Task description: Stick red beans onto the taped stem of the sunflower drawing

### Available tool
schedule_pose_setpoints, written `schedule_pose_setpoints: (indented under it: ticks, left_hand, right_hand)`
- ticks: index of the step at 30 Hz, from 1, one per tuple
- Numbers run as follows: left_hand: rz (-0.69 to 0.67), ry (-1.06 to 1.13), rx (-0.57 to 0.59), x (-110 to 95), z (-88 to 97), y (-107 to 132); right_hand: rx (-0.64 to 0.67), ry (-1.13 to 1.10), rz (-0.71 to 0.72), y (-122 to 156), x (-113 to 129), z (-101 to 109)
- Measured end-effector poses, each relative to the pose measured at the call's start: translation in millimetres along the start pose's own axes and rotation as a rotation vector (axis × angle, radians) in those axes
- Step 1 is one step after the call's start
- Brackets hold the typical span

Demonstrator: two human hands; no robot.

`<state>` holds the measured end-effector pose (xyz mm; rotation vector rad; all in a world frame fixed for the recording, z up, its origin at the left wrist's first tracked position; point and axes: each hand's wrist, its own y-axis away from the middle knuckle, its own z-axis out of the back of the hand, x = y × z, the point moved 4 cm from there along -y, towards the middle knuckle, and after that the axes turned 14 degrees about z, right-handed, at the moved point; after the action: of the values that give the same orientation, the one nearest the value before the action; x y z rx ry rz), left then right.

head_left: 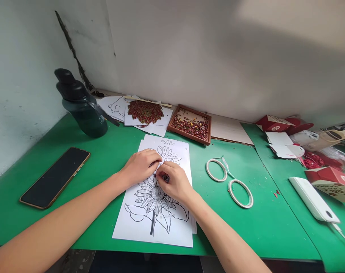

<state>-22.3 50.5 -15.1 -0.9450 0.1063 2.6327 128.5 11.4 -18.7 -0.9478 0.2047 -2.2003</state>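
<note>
Paper sheet [153, 206] matt; tray [186, 137] wooden (phone [55, 178] glossy).

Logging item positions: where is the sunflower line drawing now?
In the head view, the sunflower line drawing lies low near centre, partly under the right hand, between the smartphone at left and two tape rolls at right.

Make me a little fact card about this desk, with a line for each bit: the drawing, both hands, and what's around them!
Drawing: black-line sunflower sheet, uncoloured
Left hand: resting on the sheet, above the big flower
Right hand: fingers bunched there too; anything held is too small to tell
Behind: brown tray of tiny bean-like bits
Left side: dark bottle, phone
Right side: two tape rings
Tabletop: green
</note>
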Motion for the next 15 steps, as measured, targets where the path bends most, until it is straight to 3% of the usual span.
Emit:
schedule_pose_setpoints:
  ticks: [9, 15]
  left_hand:
    - [-0.005, -0.003, 0.004, -0.2, 0.5, 0.0]
    - [-0.011, -0.009, -0.009, -0.5, 0.8, 0.2]
  right_hand:
    - [0.018, -0.015, 0.004, -0.1, 2.8, 1.9]
    - [0.044, -0.024, 0.079, 2.6, 7.1, 6.6]
